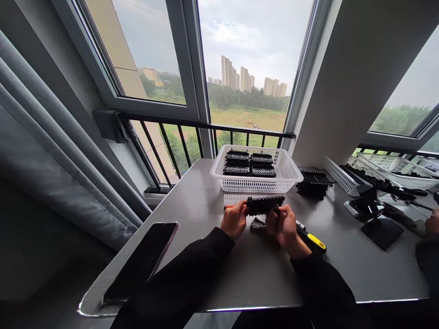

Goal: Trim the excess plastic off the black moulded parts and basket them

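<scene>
Between my two hands is a black plastic part with toothed edges (263, 206), lifted above the table. My left hand (235, 220) pinches its left end. My right hand (284, 226) is closed at its right end, its fingers curled beneath; whether it also holds a small tool cannot be seen. A small orange-red item (227, 207) shows beside my left fingers. Below the hands lies a grey brush-like bundle (257, 224). By my right wrist rests a tool with a yellow and black handle (316, 242), partly covered by my hand.
A white plastic basket (259, 185) with several black toothed parts stands behind my hands. More black parts (313, 183) are stacked to its right. A black tablet-like slab (142, 260) lies at the left. At the far right are a stand (382, 230), more baskets (343, 177) and another person's hand (432, 222).
</scene>
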A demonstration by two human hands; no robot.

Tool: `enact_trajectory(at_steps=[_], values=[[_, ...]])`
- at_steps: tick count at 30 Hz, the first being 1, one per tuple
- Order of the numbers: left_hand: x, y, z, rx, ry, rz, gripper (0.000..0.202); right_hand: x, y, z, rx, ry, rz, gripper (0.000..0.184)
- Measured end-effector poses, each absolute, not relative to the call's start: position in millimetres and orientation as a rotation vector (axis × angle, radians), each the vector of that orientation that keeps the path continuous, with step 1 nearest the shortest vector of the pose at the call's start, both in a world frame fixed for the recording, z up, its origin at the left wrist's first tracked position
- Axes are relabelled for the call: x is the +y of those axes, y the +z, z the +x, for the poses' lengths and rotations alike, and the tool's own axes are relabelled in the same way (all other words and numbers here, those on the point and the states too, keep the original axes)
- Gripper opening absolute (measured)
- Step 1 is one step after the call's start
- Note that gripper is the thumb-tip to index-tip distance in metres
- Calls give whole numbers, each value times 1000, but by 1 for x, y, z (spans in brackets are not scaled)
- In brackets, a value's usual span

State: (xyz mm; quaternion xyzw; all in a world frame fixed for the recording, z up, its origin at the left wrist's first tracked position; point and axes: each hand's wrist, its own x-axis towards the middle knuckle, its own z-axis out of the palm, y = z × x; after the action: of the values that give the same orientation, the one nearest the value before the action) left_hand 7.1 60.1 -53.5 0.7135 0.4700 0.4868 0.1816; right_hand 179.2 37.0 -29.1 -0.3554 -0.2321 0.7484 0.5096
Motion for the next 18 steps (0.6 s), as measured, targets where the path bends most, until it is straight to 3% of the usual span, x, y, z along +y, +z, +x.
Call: enact_trajectory(at_steps=[18], values=[[57, -53, 8, 1362, 1329, 1964, 15, 39, -34, 181, -618, 1765, -847, 24]])
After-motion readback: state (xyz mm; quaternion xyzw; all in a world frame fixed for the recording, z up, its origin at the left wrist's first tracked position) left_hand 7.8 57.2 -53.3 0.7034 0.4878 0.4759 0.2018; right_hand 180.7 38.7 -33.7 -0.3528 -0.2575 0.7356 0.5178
